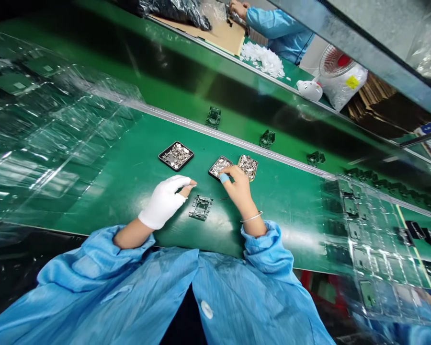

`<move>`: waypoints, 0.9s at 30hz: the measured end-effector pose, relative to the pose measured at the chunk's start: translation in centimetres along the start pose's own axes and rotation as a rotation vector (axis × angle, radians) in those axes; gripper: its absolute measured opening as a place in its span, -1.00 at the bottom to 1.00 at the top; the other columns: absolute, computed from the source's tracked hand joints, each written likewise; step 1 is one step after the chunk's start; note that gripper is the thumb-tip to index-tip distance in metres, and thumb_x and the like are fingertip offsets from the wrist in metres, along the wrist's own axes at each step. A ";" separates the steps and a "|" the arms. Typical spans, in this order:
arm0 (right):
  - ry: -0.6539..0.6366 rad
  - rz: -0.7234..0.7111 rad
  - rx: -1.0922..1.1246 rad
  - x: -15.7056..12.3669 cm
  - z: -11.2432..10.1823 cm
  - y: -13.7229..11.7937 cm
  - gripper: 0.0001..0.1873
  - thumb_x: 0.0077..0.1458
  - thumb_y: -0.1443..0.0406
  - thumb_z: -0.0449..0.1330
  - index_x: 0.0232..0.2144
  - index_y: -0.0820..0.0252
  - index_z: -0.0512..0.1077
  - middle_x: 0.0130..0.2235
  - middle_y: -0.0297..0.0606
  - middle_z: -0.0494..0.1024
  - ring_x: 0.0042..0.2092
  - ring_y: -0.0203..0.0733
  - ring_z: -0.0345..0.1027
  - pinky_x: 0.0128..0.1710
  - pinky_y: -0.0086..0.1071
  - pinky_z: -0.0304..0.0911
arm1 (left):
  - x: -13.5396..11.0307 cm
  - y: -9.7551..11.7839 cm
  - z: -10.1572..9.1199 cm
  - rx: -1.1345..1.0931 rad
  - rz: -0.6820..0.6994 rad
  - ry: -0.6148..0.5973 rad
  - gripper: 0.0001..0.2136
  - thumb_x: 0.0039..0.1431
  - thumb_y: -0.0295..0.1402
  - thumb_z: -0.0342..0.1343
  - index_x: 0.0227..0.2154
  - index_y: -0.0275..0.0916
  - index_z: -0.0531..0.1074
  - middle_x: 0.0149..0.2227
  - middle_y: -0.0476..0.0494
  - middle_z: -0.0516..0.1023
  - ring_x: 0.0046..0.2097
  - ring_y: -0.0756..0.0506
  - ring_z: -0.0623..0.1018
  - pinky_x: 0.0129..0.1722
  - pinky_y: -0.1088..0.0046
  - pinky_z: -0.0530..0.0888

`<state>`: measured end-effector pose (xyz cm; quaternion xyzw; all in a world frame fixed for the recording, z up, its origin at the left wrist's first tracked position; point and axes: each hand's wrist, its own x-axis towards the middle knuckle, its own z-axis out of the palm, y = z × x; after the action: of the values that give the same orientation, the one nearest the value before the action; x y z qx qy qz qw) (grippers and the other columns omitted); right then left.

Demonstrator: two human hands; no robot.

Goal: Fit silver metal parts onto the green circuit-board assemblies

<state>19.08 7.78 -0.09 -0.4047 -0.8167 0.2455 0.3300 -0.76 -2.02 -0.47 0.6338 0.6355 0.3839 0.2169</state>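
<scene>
My left hand (pixel 167 199) wears a white glove with thumb and index fingertip bare. Those two fingers are closed in a pinch, and whatever is between them is too small to make out. Just right of it a small green circuit board (pixel 201 207) lies flat on the bench. My right hand (pixel 238 188), a blue cover on one finger, reaches over a black tray of small metal parts (pixel 215 168); its fingers are pinched together at the parts, their contents hidden. A thin dark object (pixel 223 198) lies by that hand.
Another black tray (pixel 175 156) and a light-rimmed tray (pixel 248 166) hold metal parts. Several boards, one here (pixel 213 117), sit beyond the metal rail (pixel 187 123). Clear plastic trays stand left (pixel 57 124) and right (pixel 373 239). A co-worker's sleeve (pixel 273 24) shows across the bench.
</scene>
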 end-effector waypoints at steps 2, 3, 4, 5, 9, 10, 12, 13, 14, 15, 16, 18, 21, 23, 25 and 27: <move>0.006 -0.052 0.114 -0.8 0.2 -1.5 -0.85 0.13 0.35 0.08 -0.40 0.11 0.44 -0.31 -0.29 0.54 -0.20 -0.19 0.38 -0.09 -0.29 0.26 | 0.4 0.8 0.2 -0.011 0.054 0.017 -0.74 0.20 -0.25 -0.02 -0.27 -0.25 0.53 -0.23 -0.14 0.61 -0.17 -0.11 0.57 -0.10 0.38 0.49; -0.007 -0.062 0.155 -1.2 0.3 -2.1 -0.86 0.13 0.35 0.08 -0.40 0.11 0.44 -0.31 -0.29 0.53 -0.21 -0.20 0.38 -0.10 -0.29 0.27 | 0.6 1.2 0.3 -0.019 0.079 0.024 -0.74 0.21 -0.25 -0.01 -0.26 -0.26 0.53 -0.23 -0.14 0.60 -0.18 -0.11 0.57 -0.12 0.38 0.49; -0.023 -0.060 0.197 -1.5 0.4 -2.7 -0.87 0.12 0.34 0.09 -0.40 0.11 0.44 -0.32 -0.30 0.53 -0.22 -0.21 0.38 -0.12 -0.30 0.27 | 0.8 1.6 0.5 -0.027 0.104 0.032 -0.74 0.22 -0.25 -0.01 -0.25 -0.26 0.53 -0.24 -0.14 0.60 -0.19 -0.10 0.57 -0.14 0.39 0.50; -0.042 -0.051 0.246 -1.8 0.5 -3.2 -0.87 0.12 0.34 0.09 -0.41 0.11 0.43 -0.32 -0.30 0.52 -0.23 -0.22 0.37 -0.14 -0.31 0.27 | 0.9 2.0 0.6 -0.035 0.128 0.041 -0.74 0.22 -0.25 -0.01 -0.25 -0.27 0.52 -0.26 -0.14 0.60 -0.21 -0.09 0.57 -0.15 0.40 0.50; -0.118 0.068 0.512 -2.5 0.9 -3.7 -0.86 0.12 0.22 0.12 -0.43 0.14 0.40 -0.36 -0.34 0.47 -0.30 -0.26 0.34 -0.21 -0.35 0.27 | 1.0 2.8 0.9 -0.059 0.200 0.066 -0.77 0.23 -0.25 0.01 -0.30 -0.25 0.52 -0.29 -0.11 0.59 -0.25 -0.06 0.56 -0.18 0.43 0.49; -0.143 0.111 0.576 -2.6 1.0 -3.6 -0.82 0.11 0.18 0.14 -0.43 0.15 0.39 -0.38 -0.35 0.46 -0.31 -0.27 0.33 -0.23 -0.36 0.27 | 0.9 2.9 0.9 -0.060 0.213 0.068 -0.77 0.22 -0.24 0.02 -0.32 -0.25 0.52 -0.29 -0.10 0.59 -0.25 -0.06 0.55 -0.18 0.43 0.49; -0.188 0.192 0.670 -2.7 1.0 -3.5 -0.75 0.07 0.10 0.19 -0.43 0.16 0.38 -0.40 -0.37 0.44 -0.35 -0.29 0.29 -0.27 -0.38 0.25 | 0.9 3.0 0.9 -0.055 0.226 0.069 -0.77 0.22 -0.23 0.02 -0.36 -0.24 0.51 -0.30 -0.10 0.58 -0.26 -0.06 0.54 -0.18 0.42 0.49; -0.200 0.223 0.697 -2.8 1.0 -3.4 -0.73 0.05 0.07 0.20 -0.42 0.16 0.37 -0.41 -0.37 0.43 -0.36 -0.30 0.27 -0.30 -0.40 0.25 | 0.9 3.0 0.8 -0.049 0.223 0.062 -0.77 0.21 -0.22 0.02 -0.39 -0.24 0.50 -0.31 -0.10 0.58 -0.27 -0.06 0.54 -0.19 0.42 0.48; -0.200 0.246 0.713 -2.8 1.0 -3.4 -0.71 0.04 0.06 0.22 -0.42 0.16 0.37 -0.42 -0.38 0.42 -0.38 -0.31 0.26 -0.32 -0.41 0.24 | 0.9 3.0 0.8 -0.039 0.216 0.048 -0.77 0.21 -0.22 0.02 -0.41 -0.23 0.48 -0.33 -0.10 0.57 -0.28 -0.06 0.53 -0.20 0.42 0.48; -0.193 0.260 0.722 -2.9 1.0 -3.4 -0.71 0.03 0.06 0.22 -0.41 0.16 0.36 -0.42 -0.38 0.41 -0.38 -0.32 0.25 -0.33 -0.42 0.24 | 0.9 3.1 0.7 -0.027 0.207 0.024 -0.76 0.21 -0.22 0.01 -0.43 -0.23 0.47 -0.35 -0.09 0.55 -0.30 -0.06 0.52 -0.21 0.42 0.47; -0.186 0.265 0.726 -3.0 0.9 -3.4 -0.72 0.03 0.08 0.22 -0.40 0.16 0.36 -0.42 -0.38 0.42 -0.38 -0.32 0.25 -0.33 -0.42 0.24 | 0.9 3.1 0.6 -0.012 0.198 -0.005 -0.75 0.21 -0.21 -0.01 -0.44 -0.23 0.45 -0.37 -0.09 0.54 -0.31 -0.06 0.51 -0.22 0.41 0.47; -0.197 0.254 0.723 -3.2 0.6 -3.4 -0.77 0.05 0.11 0.19 -0.39 0.17 0.37 -0.40 -0.36 0.44 -0.36 -0.31 0.28 -0.31 -0.41 0.25 | 0.9 3.1 0.5 0.027 0.186 -0.071 -0.73 0.23 -0.21 -0.05 -0.47 -0.22 0.42 -0.40 -0.09 0.52 -0.32 -0.06 0.50 -0.23 0.40 0.45; -0.286 0.209 0.671 -3.5 -0.1 -3.5 -0.83 0.09 0.18 0.16 -0.38 0.17 0.39 -0.37 -0.34 0.46 -0.33 -0.30 0.30 -0.27 -0.40 0.27 | 0.7 3.1 0.3 0.127 0.216 -0.168 -0.68 0.24 -0.19 -0.12 -0.52 -0.20 0.40 -0.43 -0.11 0.50 -0.33 -0.08 0.48 -0.25 0.37 0.43; -0.370 0.159 0.619 -3.6 -0.7 -3.5 -0.85 0.09 0.21 0.16 -0.39 0.17 0.39 -0.37 -0.34 0.47 -0.32 -0.30 0.31 -0.25 -0.40 0.27 | 0.4 3.1 0.1 0.205 0.264 -0.234 -0.64 0.26 -0.16 -0.13 -0.55 -0.20 0.38 -0.47 -0.13 0.49 -0.36 -0.10 0.47 -0.26 0.33 0.42; -0.445 0.106 0.574 -3.8 -1.2 -3.6 -0.87 0.09 0.23 0.16 -0.41 0.17 0.39 -0.36 -0.34 0.47 -0.31 -0.29 0.31 -0.23 -0.39 0.27 | 0.0 2.9 -0.2 0.225 0.309 -0.287 -0.61 0.27 -0.12 -0.15 -0.56 -0.20 0.39 -0.50 -0.15 0.48 -0.39 -0.12 0.47 -0.27 0.30 0.42; -0.450 0.084 0.560 -4.0 -1.5 -3.5 -0.89 0.08 0.25 0.14 -0.42 0.17 0.38 -0.36 -0.34 0.46 -0.31 -0.29 0.31 -0.23 -0.39 0.26 | -0.6 2.4 -0.5 0.170 0.308 -0.266 -0.62 0.26 -0.08 -0.13 -0.48 -0.20 0.43 -0.43 -0.17 0.53 -0.33 -0.14 0.51 -0.22 0.27 0.44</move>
<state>20.28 2.79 1.86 -0.2676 -0.7528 0.5558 0.2296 0.46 -2.91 1.50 0.7845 0.5269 0.2708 0.1832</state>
